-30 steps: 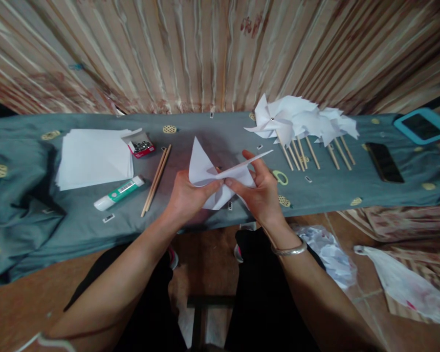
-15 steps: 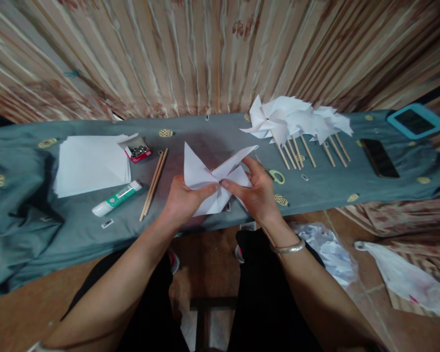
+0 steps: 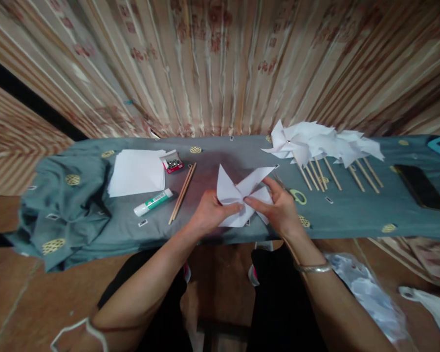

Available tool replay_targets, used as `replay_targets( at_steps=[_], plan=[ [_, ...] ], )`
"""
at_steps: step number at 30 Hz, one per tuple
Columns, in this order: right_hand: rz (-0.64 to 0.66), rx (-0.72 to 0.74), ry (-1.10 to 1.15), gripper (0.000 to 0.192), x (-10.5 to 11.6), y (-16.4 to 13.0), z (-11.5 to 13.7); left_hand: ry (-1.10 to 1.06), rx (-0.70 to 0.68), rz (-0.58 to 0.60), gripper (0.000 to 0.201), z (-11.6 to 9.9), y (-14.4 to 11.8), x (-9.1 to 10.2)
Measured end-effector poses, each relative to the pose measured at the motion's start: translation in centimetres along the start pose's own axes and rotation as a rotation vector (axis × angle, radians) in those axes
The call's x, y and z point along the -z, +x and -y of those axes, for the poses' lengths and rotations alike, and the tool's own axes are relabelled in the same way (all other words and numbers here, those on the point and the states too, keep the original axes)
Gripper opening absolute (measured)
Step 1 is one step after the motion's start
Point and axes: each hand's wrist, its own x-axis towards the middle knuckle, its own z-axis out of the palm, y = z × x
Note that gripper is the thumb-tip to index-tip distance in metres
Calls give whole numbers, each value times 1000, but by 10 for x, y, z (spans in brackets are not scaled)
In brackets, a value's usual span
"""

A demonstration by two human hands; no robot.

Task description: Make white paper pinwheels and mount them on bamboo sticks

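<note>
A white paper pinwheel (image 3: pixel 231 188) without a visible stick is between my hands, above the front part of the cloth-covered table. My left hand (image 3: pixel 209 211) grips its left side, thumb pressed toward the centre. On the right side my right hand (image 3: pixel 278 205) is closed around the paper, its thumb also at the centre where the folded points meet. Fingers under the paper are partly hidden. Two wooden sticks (image 3: pixel 182 193) lie left of my left hand. Scissors with a pale green handle (image 3: pixel 297 196) rest just right of my right hand.
A paper stack (image 3: pixel 137 173), a red box of metal pins (image 3: pixel 173 164) and a glue stick (image 3: pixel 153 202) lie on the left. Several finished pinwheels (image 3: pixel 322 142) on sticks are at the back right, near a phone (image 3: pixel 421 187). A plastic bag (image 3: pixel 370 293) sits on the floor.
The camera view has turned left and up, so everything appears shifted right and down. Both hands keep holding the paper pinwheel with thumbs at its centre.
</note>
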Motion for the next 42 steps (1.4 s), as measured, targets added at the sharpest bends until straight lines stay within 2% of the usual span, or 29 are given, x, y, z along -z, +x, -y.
replay_targets(
  at_steps=[3,5,6,8,10,12,16,22,29,32,34,38,40,42],
  plan=[
    [-14,2,21,69,3,3,4,-72,-36,100,41,-1,0,10],
    [-43,27,10,67,7,4,6,6,-76,114,53,-3,3,27],
    [-57,39,0,67,9,4,7,112,-121,67,53,-4,6,39],
    [-74,61,-19,68,12,3,6,454,-249,-185,35,-5,14,66],
    [-58,75,-32,69,13,1,5,854,-355,-416,27,-3,23,91],
    [-35,71,-30,69,12,-2,3,1089,-383,-463,26,2,31,107],
    [-12,42,-9,72,9,-8,3,1290,-354,-423,22,12,42,114],
    [6,55,-9,73,13,-10,5,1370,-330,-433,19,16,52,111],
    [-6,57,-11,74,19,-13,7,1306,-386,-459,15,14,54,102],
    [2,68,19,73,19,-13,7,1174,-433,-452,14,12,49,93],
    [3,82,27,73,19,-15,8,982,-435,-440,12,8,42,85],
    [26,136,-22,73,15,-32,21,427,-356,-359,12,-5,18,57],
    [46,207,-92,69,10,-49,33,153,-271,-286,14,-16,4,40],
    [59,340,-233,62,5,-69,46,-120,-137,-232,25,-27,-8,23]
  ],
)
